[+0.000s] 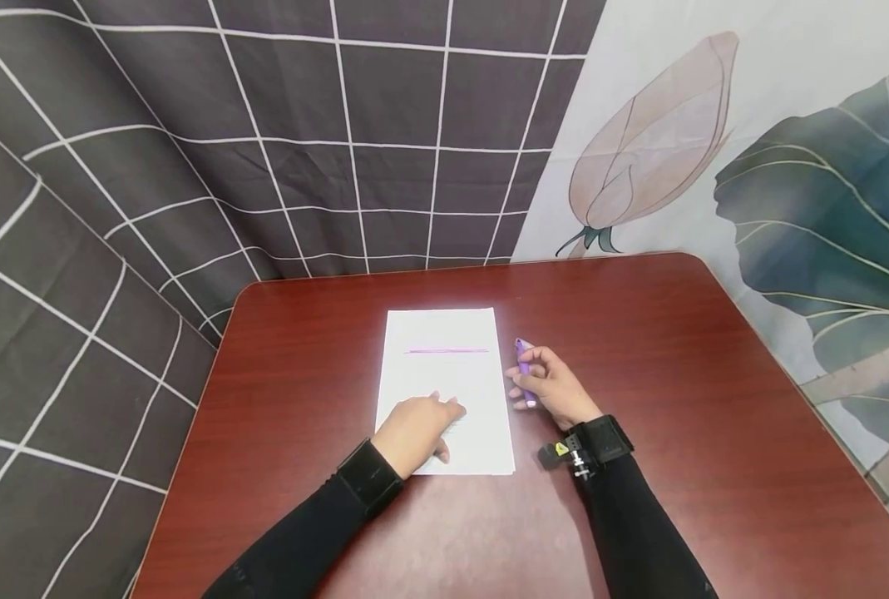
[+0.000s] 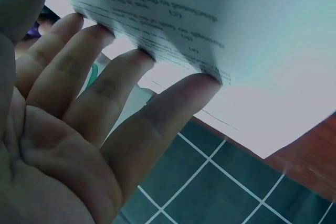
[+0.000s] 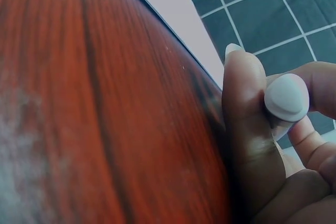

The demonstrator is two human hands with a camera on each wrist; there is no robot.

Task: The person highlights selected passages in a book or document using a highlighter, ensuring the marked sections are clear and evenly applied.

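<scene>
A white printed paper sheet [image 1: 444, 374] bears one pink line. The marker pen [image 1: 523, 366] is purple, the wooden table [image 1: 713, 399] reddish-brown. Behind hangs a dark grey white-gridded cloth [image 1: 302, 150].

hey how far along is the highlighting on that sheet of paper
Done: one pink line runs across the upper part of the paper. In hand: the left hand presses flat on the sheet's lower part, and the right hand holds the purple marker just off the paper's right edge, over the table. Left: the printed lines below look unmarked, so probably most of the page.
</scene>
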